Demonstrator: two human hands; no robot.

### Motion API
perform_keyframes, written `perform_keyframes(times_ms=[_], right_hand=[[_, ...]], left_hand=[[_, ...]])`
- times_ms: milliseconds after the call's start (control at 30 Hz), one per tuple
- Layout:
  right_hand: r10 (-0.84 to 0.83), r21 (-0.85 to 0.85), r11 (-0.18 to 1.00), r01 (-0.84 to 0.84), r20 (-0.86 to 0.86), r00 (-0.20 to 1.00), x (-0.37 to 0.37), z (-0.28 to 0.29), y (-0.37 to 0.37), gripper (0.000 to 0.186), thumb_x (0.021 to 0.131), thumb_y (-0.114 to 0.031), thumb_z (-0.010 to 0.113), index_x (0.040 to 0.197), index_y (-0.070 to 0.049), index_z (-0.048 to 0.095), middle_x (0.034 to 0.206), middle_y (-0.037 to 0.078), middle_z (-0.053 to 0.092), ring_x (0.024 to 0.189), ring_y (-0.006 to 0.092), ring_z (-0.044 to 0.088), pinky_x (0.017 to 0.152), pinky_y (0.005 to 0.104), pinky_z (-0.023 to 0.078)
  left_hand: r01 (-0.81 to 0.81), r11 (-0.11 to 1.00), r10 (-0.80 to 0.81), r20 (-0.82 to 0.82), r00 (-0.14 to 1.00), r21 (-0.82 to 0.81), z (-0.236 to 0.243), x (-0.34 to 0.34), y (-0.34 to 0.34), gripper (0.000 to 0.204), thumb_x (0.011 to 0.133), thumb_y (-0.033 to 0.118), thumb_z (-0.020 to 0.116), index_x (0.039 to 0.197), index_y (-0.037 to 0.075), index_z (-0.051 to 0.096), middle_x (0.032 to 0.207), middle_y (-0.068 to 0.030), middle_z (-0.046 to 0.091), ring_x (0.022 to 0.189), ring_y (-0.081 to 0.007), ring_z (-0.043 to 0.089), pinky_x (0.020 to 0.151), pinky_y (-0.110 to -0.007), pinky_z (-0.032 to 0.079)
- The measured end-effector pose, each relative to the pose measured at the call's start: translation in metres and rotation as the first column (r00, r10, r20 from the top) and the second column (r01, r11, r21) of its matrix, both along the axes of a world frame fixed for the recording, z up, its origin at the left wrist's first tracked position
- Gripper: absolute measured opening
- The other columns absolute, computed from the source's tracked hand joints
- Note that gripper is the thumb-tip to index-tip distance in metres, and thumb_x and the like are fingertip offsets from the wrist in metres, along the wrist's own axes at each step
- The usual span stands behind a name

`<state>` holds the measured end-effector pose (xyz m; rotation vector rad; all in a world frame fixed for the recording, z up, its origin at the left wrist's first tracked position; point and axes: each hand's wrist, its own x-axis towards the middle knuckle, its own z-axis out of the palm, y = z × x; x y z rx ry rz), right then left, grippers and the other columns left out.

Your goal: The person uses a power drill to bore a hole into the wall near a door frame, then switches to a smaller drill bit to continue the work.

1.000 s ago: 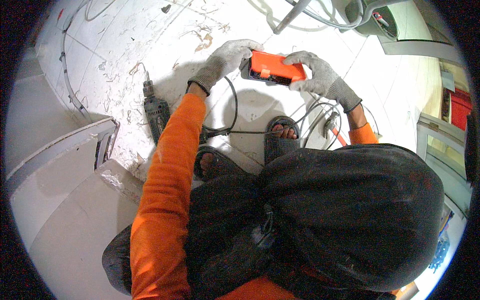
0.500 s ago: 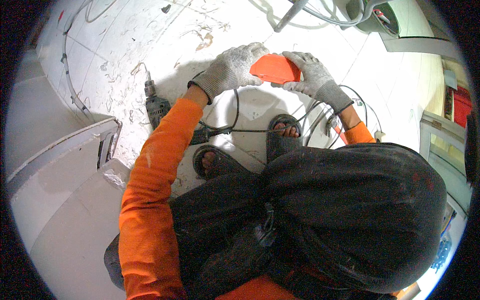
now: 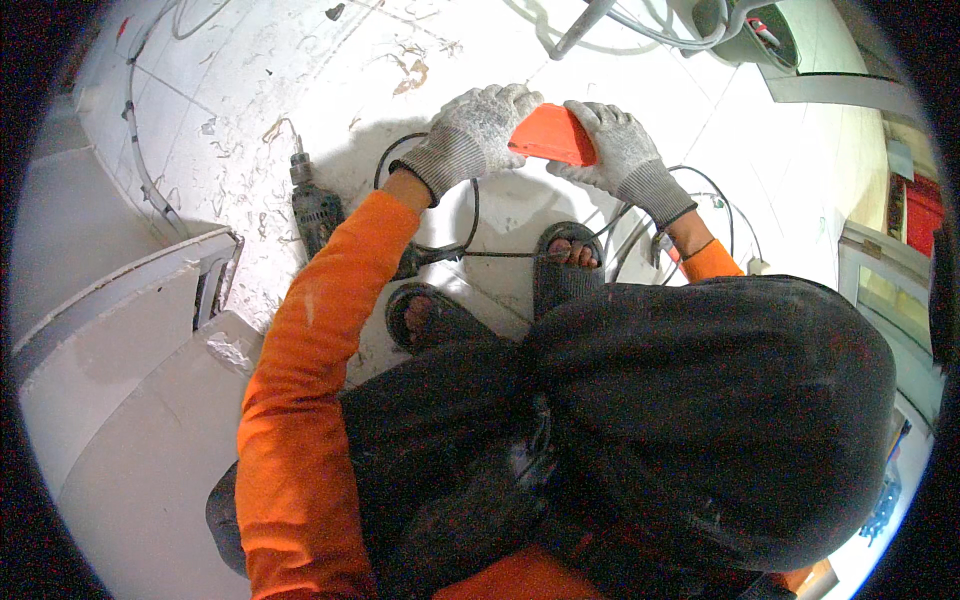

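Note:
Between my two gloved hands is a small, flat-sided orange case-like object [image 3: 555, 135], held up above the floor. My left hand [image 3: 487, 125], in a grey knit glove, grips its left end. Around its right end close the fingers of my right hand [image 3: 610, 145], gloved the same way. The hands hide both ends, so I cannot make out exactly what kind of object it is. A corded power drill [image 3: 316, 212] with a bit in its chuck lies on the floor, left of my left forearm.
A black cord [image 3: 490, 254] loops across the floor around my sandalled feet [image 3: 567, 265]. Wood-like shavings [image 3: 410, 75] litter the pale tiles. Metal legs and a cable [image 3: 580, 30] stand at the far side. A grey cable [image 3: 140, 150] and white panels [image 3: 120, 300] are on the left.
Both hands have shifted very slightly, and the orange object has tilted, its outline now more wedge-shaped. My left hand has moved a little to the right.

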<state>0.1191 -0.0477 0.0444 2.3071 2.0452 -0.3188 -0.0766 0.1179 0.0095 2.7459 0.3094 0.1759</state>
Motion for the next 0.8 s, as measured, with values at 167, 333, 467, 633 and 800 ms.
perform_keyframes(times_ms=[167, 333, 467, 633, 800], right_hand=[[0.051, -0.089, 0.995, -0.046, 0.055, 0.997, 0.003, 0.004, 0.009, 0.091, 0.083, -0.067, 0.072, 0.145, -0.005, 0.046, 0.125, 0.019, 0.063, 0.117, 0.0372, 0.062, 0.102, 0.0479, 0.049], [0.077, -0.004, 0.997, -0.077, 0.109, 0.991, -0.001, 0.003, 0.005, 0.09, 0.083, -0.065, 0.071, 0.143, -0.002, 0.047, 0.122, 0.021, 0.064, 0.115, 0.0371, 0.063, 0.101, 0.0476, 0.05], [0.092, 0.043, 0.994, -0.097, 0.112, 0.989, 0.0, -0.002, 0.002, 0.089, 0.084, -0.064, 0.07, 0.143, -0.001, 0.047, 0.122, 0.022, 0.063, 0.115, 0.0375, 0.063, 0.1, 0.0482, 0.049], [0.109, 0.018, 0.994, -0.112, 0.102, 0.989, -0.001, 0.0, 0.003, 0.091, 0.085, -0.064, 0.069, 0.146, -0.001, 0.043, 0.125, 0.022, 0.062, 0.116, 0.0384, 0.062, 0.102, 0.0481, 0.048], [0.085, 0.069, 0.993, -0.092, 0.094, 0.992, -0.001, -0.012, -0.009, 0.095, 0.087, -0.064, 0.068, 0.152, -0.003, 0.036, 0.141, 0.022, 0.053, 0.126, 0.0382, 0.056, 0.107, 0.048, 0.046]], left_hand=[[-0.039, 0.996, 0.027, -0.151, 0.988, -0.077, 0.016, 0.006, -0.003, 0.08, 0.077, 0.033, 0.079, 0.148, 0.011, 0.048, 0.147, -0.018, 0.052, 0.137, -0.0343, 0.05, 0.116, -0.048, 0.039], [-0.018, 0.999, 0.009, -0.175, 0.985, -0.051, 0.02, 0.014, -0.005, 0.076, 0.077, 0.03, 0.078, 0.144, 0.007, 0.05, 0.143, -0.0185, 0.055, 0.135, -0.0343, 0.052, 0.115, -0.048, 0.04], [0.006, 0.999, 0.0, -0.116, 0.993, 0.048, 0.018, 0.008, -0.009, 0.073, 0.078, 0.031, 0.076, 0.142, 0.004, 0.051, 0.142, -0.0182, 0.056, 0.135, -0.0336, 0.052, 0.115, -0.048, 0.039], [0.011, 0.999, -0.006, -0.173, 0.985, 0.031, 0.02, 0.006, -0.007, 0.079, 0.08, 0.034, 0.076, 0.147, 0.005, 0.048, 0.147, -0.0181, 0.053, 0.139, -0.032, 0.049, 0.117, -0.046, 0.037], [0.007, 0.999, -0.004, -0.052, 0.999, 0.054, -0.001, 0.002, -0.01, 0.089, 0.08, 0.036, 0.077, 0.155, 0.007, 0.04, 0.157, -0.0167, 0.045, 0.143, -0.0306, 0.045, 0.12, -0.044, 0.035]])
